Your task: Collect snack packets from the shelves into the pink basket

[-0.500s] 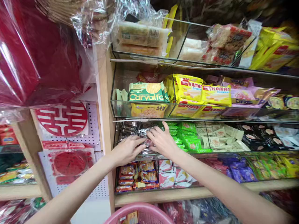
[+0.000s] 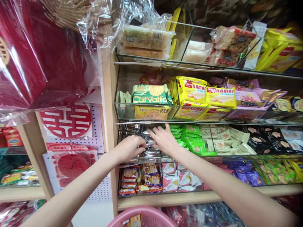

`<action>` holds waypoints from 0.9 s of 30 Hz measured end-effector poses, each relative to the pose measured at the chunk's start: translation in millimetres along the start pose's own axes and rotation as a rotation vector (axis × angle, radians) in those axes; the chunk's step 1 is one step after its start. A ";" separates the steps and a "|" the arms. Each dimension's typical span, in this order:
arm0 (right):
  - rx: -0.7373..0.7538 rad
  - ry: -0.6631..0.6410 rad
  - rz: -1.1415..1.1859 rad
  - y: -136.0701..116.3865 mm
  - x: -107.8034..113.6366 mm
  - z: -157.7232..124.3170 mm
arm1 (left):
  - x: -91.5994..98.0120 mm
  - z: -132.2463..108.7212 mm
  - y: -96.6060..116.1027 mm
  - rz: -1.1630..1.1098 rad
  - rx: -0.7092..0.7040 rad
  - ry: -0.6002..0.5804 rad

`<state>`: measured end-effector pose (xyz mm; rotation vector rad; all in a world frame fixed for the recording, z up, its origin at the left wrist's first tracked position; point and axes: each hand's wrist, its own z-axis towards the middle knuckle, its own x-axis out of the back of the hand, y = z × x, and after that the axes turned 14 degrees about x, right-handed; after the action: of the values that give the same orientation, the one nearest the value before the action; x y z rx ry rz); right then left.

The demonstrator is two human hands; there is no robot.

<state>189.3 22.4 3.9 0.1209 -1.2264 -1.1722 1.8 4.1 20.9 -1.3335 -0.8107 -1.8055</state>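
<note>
Both my hands reach into a clear shelf bin of silver foil snack packets. My left hand has its fingers curled over the packets at the bin's front; what they grip is hidden. My right hand lies just to the right, fingers stretched out and spread flat on the foil packets, beside a pile of green packets.
Above sit green Carvalfa biscuit packs and yellow Kaman wafer packs. Below are orange and pink-white snack packets. A pink basket is at the bottom edge. Red paper decorations hang on the left shelving.
The view shifted slightly down and left. My left hand's fingers have curled in tighter on the foil packets; my right hand has spread flatter and moved a little up.
</note>
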 end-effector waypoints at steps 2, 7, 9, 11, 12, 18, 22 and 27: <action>-0.003 -0.017 0.019 4.2 0.6 1.3 | 1.1 8.1 6.0 0.054 -0.020 -0.079; 0.005 -0.037 0.034 8.2 1.7 2.7 | 2.7 31.6 24.1 0.226 -0.003 -0.246; 0.008 -0.033 0.026 7.8 1.6 2.4 | 2.1 37.3 27.8 0.282 0.006 -0.287; 0.011 -0.029 0.017 7.4 1.4 2.0 | 0.0 39.8 28.7 0.316 0.008 -0.309; 0.013 -0.028 0.014 7.3 1.3 1.8 | -1.4 40.2 28.3 0.323 0.006 -0.318; 0.008 -0.022 0.012 7.6 0.9 0.5 | -5.4 41.2 21.4 0.258 -0.046 -0.390; 0.004 -0.017 0.011 7.5 -0.4 0.5 | -2.2 45.4 18.8 0.179 -0.040 -0.467; -0.001 -0.014 0.000 7.0 -1.2 -0.8 | -1.7 49.0 20.8 0.149 -0.007 -0.500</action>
<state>194.4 26.1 7.2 0.1119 -1.2383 -1.1758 44.1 33.9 33.3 -1.8328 -0.9307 -1.3751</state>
